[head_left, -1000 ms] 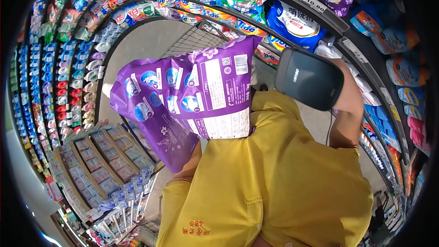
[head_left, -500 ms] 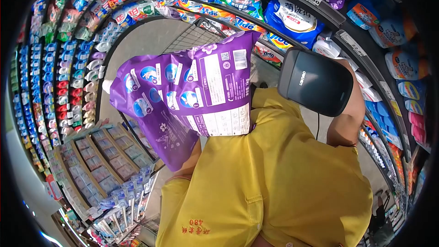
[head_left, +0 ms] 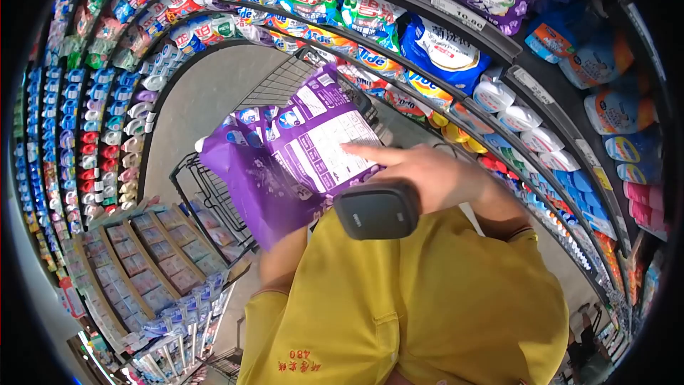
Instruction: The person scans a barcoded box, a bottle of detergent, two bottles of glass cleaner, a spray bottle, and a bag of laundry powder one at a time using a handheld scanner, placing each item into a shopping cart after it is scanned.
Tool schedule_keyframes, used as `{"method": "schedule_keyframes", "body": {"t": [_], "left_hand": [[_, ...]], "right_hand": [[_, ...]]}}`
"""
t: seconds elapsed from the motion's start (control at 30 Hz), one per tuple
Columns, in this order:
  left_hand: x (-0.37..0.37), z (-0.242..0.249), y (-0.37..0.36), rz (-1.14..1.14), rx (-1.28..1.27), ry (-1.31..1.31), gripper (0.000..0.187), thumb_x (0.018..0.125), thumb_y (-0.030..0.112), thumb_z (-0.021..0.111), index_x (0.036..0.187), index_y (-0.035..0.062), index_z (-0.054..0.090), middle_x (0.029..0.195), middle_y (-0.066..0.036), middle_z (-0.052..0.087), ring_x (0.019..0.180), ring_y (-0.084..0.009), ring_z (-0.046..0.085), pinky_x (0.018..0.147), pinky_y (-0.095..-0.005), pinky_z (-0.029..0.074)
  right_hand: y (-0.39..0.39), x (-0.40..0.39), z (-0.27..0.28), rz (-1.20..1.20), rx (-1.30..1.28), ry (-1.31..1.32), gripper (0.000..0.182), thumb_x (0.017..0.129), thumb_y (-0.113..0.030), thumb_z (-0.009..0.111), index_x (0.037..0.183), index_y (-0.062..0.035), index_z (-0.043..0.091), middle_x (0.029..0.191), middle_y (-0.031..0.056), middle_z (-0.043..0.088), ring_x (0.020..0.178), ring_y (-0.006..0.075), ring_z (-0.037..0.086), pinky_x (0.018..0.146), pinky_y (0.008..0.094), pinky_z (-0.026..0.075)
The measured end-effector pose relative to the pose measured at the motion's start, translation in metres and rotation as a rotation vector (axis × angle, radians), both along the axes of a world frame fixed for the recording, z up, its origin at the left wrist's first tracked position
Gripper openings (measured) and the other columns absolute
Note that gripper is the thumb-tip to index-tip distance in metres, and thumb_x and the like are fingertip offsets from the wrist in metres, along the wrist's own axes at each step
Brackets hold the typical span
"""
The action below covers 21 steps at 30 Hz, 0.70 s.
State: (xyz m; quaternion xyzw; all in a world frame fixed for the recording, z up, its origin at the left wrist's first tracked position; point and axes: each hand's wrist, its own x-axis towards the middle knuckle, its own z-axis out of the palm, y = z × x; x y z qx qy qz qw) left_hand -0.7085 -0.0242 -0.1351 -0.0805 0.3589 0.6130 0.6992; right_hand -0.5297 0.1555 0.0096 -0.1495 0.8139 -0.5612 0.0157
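Observation:
A purple washing powder bag (head_left: 256, 175), its printed back with a white panel turned up, is held tilted in front of my body. My left hand (head_left: 285, 251) grips it from beneath at the near side, the fingers hidden behind the bag. My right hand (head_left: 442, 178) holds a black scanner (head_left: 376, 210), whose rounded head shows below the hand. The index finger stretches left, its tip over the white panel of the bag.
A wire shopping cart (head_left: 281, 78) stands behind the bag. Shelves curve around, with blue detergent bags (head_left: 442, 53), Tide packs and white bottles (head_left: 520, 117). At lower left is a tiered display stand (head_left: 153, 257) of small packs.
My right hand and the scanner have swung left and down to the bag, with the index finger now extended. The bag has tilted away and turned, and its barcode has moved up and left.

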Motion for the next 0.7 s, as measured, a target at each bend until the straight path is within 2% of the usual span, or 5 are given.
{"method": "schedule_keyframes", "body": {"t": [0.07, 0.37, 0.47, 0.57, 0.7], "left_hand": [[-0.007, 0.002, 0.009, 0.006, 0.028, 0.011, 0.033, 0.097, 0.031, 0.039, 0.101, 0.0036, 0.057, 0.096, -0.013, 0.063, 0.085, -0.0216, 0.064, 0.070, -0.0363, 0.055], [-0.047, 0.012, 0.052, 0.030, 0.157, 0.051, 0.033, 0.097, 0.031, 0.040, 0.099, 0.0036, 0.058, 0.094, -0.013, 0.064, 0.083, -0.0214, 0.065, 0.068, -0.0359, 0.055], [-0.052, 0.011, 0.066, 0.028, 0.197, 0.037, 0.034, 0.097, 0.031, 0.040, 0.099, 0.0036, 0.059, 0.094, -0.013, 0.064, 0.082, -0.0214, 0.065, 0.067, -0.0358, 0.055], [-0.052, 0.006, 0.073, 0.044, 0.231, 0.011, 0.034, 0.097, 0.032, 0.040, 0.098, 0.0036, 0.059, 0.093, -0.013, 0.064, 0.081, -0.0213, 0.065, 0.067, -0.0356, 0.055], [-0.050, -0.005, 0.064, 0.072, 0.228, -0.035, 0.034, 0.097, 0.032, 0.040, 0.098, 0.0035, 0.059, 0.092, -0.013, 0.064, 0.081, -0.0213, 0.065, 0.066, -0.0354, 0.056]], "right_hand": [[-0.011, -0.011, -0.015, 0.004, 0.050, 0.016, 0.033, 0.069, -0.019, 0.071, 0.102, -0.0130, 0.067, 0.149, 0.0119, 0.030, 0.094, 0.0301, 0.064, 0.081, 0.0365, 0.051], [-0.021, -0.035, -0.016, -0.026, 0.154, -0.011, 0.027, 0.068, -0.011, 0.071, 0.095, -0.0110, 0.068, 0.151, 0.0140, 0.024, 0.089, 0.0325, 0.065, 0.081, 0.0389, 0.051], [-0.025, -0.042, -0.026, 0.019, 0.236, -0.087, 0.030, 0.067, -0.010, 0.071, 0.097, -0.0125, 0.068, 0.153, 0.0151, 0.015, 0.087, 0.0337, 0.065, 0.081, 0.0396, 0.051], [-0.027, -0.052, -0.030, 0.005, 0.267, -0.099, 0.033, 0.066, -0.009, 0.071, 0.099, -0.0141, 0.069, 0.153, 0.0155, 0.015, 0.087, 0.0336, 0.065, 0.081, 0.0396, 0.051], [-0.037, -0.067, -0.032, -0.075, 0.309, -0.197, 0.039, 0.068, -0.019, 0.072, 0.107, -0.0183, 0.068, 0.152, 0.0174, 0.017, 0.089, 0.0324, 0.065, 0.083, 0.0395, 0.051]]}}
